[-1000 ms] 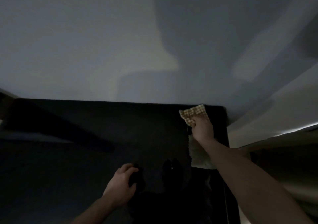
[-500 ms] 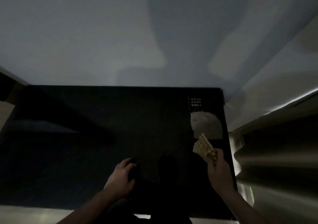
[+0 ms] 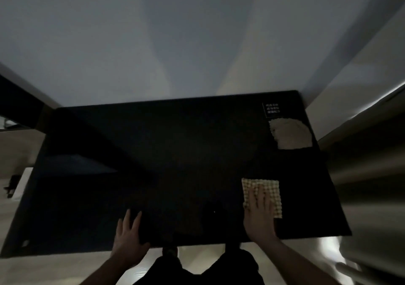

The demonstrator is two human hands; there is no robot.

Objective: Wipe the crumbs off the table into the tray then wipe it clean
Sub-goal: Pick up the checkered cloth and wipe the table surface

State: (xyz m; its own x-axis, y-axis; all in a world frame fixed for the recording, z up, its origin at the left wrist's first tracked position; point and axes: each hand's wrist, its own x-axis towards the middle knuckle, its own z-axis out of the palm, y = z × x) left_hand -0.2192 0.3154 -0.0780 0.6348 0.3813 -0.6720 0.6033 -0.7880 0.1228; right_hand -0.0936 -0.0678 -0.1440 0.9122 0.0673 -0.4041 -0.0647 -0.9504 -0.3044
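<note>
Right hand (image 3: 260, 215): grip released, palm and spread fingers pressed flat on a yellow checked cloth (image 3: 267, 191) near the right front of the dark table (image 3: 175, 164). Left hand (image 3: 129, 239): fingers spread at the front edge, touching something dark, unclear. Pale patch (image 3: 290, 134): far right corner; tray not discernible.

Small printed label (image 3: 271, 110) near far right corner; pale wall (image 3: 153, 43) behind.

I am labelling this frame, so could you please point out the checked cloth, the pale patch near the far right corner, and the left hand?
checked cloth (image 3: 266, 187): head view, its far part beyond the fingers.
pale patch (image 3: 290, 134): head view, its middle.
left hand (image 3: 128, 238): head view, the back of the hand.
</note>
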